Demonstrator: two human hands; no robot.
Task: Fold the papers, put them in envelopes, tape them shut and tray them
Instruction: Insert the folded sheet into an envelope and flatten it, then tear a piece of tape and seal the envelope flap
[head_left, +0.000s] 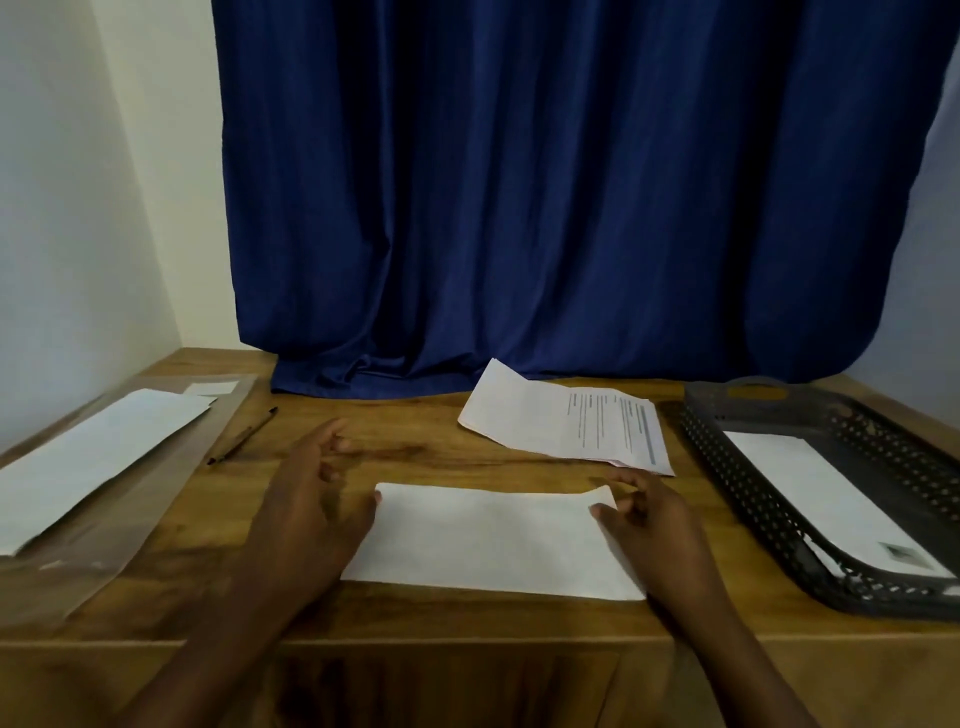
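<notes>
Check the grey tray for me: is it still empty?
No, a white envelope already lies flat inside the grey tray at the right of the table.

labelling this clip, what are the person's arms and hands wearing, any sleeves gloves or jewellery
Both arms are bare as far as the frame shows: no sleeve reaches the forearms. The left hand and the right hand wear no gloves. No watch, bracelet or ring is visible, though the fingers are motion-blurred, so a thin ring could be missed.

Left grip (311, 499) fingers loosely spread, right grip (649, 519) relaxed, both forearms extended
</notes>
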